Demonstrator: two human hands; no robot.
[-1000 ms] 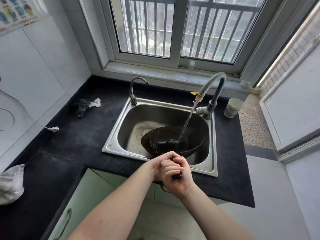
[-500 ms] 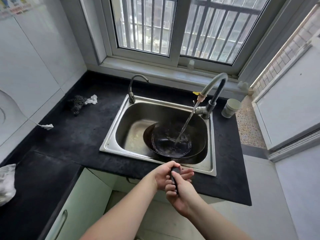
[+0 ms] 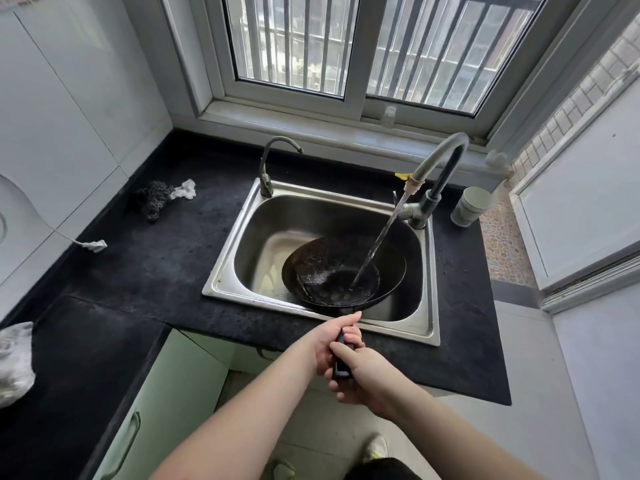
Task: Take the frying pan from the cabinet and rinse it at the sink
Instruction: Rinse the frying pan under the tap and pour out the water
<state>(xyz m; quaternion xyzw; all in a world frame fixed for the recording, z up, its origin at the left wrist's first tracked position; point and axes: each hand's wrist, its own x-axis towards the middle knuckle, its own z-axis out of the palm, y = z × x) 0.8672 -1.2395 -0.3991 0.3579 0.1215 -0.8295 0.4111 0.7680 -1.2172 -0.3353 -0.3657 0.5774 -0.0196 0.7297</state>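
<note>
Firmly, both grips around pan handle (image 3: 341, 358)

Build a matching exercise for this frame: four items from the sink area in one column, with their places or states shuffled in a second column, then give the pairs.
Things:
1. frying pan
2. pale cup
3. dark scrubber
4. tall faucet

Places or states:
A. on the counter, left of the sink
B. running a stream of water
C. in the basin, its handle gripped by the left hand and the right hand
D. on the counter, right of the sink

Pairs: 1-C, 2-D, 3-A, 4-B
</note>
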